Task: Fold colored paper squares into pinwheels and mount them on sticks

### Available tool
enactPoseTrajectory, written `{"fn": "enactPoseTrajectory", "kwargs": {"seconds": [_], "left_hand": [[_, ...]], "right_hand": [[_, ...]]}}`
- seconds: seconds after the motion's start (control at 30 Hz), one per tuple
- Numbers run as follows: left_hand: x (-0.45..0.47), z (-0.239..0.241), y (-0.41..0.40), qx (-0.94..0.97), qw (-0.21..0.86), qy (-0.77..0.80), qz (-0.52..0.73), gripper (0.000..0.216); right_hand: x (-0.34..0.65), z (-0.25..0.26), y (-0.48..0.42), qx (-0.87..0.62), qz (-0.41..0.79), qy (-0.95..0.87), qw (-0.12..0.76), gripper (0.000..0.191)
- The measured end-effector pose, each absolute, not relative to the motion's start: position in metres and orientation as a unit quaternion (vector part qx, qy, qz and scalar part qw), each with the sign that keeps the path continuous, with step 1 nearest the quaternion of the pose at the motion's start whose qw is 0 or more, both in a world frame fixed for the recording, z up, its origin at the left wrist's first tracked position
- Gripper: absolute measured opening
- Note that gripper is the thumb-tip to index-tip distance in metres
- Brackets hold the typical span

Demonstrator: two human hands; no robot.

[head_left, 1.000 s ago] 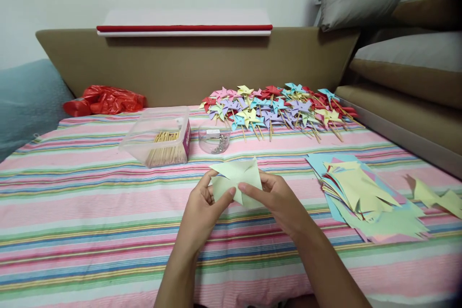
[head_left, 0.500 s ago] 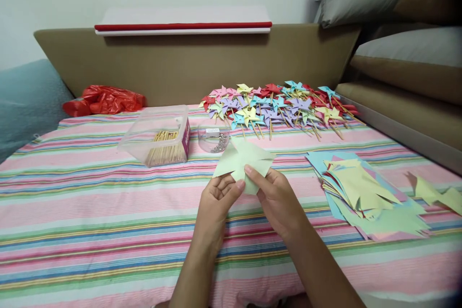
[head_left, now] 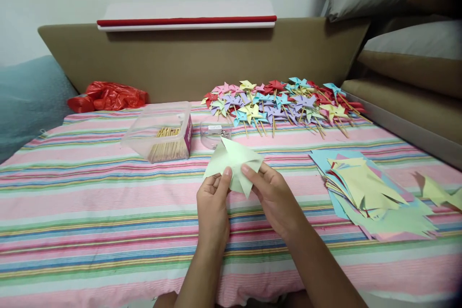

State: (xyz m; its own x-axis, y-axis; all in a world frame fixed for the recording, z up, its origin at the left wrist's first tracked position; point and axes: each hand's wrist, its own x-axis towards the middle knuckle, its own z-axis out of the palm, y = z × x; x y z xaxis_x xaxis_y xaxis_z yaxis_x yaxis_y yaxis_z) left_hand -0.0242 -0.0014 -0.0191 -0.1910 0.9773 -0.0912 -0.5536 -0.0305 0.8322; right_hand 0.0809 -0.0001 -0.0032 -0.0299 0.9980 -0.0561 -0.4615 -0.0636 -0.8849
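Note:
A pale green paper with slits cut in from its corners is held up in front of me, its points partly lifted. My left hand grips its lower left side, thumb on top and fingers curled behind. On the lower right, my right hand pinches the same paper between thumb and fingers. Just beyond the paper stands a small clear round tub with small metal pieces in it. A clear plastic box of wooden sticks lies to its left.
Many finished paper pinwheels on sticks lie at the back. At right is a stack of cut coloured papers, with a loose yellow piece beside it. A red plastic bag sits back left on the striped cloth.
The paper has shifted slightly left and turned between my hands. My left thumb now lies further up on it. The camera view has moved a little.

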Motion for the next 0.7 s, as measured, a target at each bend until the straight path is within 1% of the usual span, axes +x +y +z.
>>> {"fn": "enactPoseTrajectory", "kwargs": {"seconds": [0.1, 0.2, 0.33, 0.4, 0.53, 0.57, 0.63, 0.7], "left_hand": [[-0.025, -0.019, -0.001, 0.252, 0.568, 0.393, 0.677, 0.032], [-0.028, -0.021, 0.001, 0.231, 0.564, 0.396, 0.687, 0.035], [-0.031, -0.025, 0.003, 0.213, 0.559, 0.397, 0.696, 0.038], [-0.032, -0.025, 0.003, 0.216, 0.555, 0.397, 0.698, 0.037], [-0.033, -0.025, 0.004, 0.233, 0.546, 0.397, 0.7, 0.035], [-0.033, -0.024, 0.004, 0.237, 0.545, 0.396, 0.7, 0.034], [-0.033, -0.024, 0.004, 0.242, 0.544, 0.396, 0.699, 0.034], [-0.034, -0.023, 0.004, 0.243, 0.545, 0.396, 0.698, 0.035]], "right_hand": [[0.089, -0.005, -0.002, -0.394, 0.61, -0.36, 0.585, 0.036], [0.098, -0.014, -0.001, -0.398, 0.565, -0.453, 0.564, 0.04], [0.104, -0.022, 0.001, -0.397, 0.49, -0.591, 0.503, 0.024], [0.103, -0.024, 0.001, -0.407, 0.451, -0.617, 0.5, 0.021], [0.099, -0.028, 0.0, -0.404, 0.389, -0.634, 0.532, 0.038], [0.098, -0.028, -0.001, -0.403, 0.379, -0.644, 0.529, 0.039], [0.098, -0.027, -0.001, -0.413, 0.35, -0.677, 0.499, 0.033], [0.098, -0.023, -0.002, -0.424, 0.308, -0.717, 0.459, 0.018]]}}
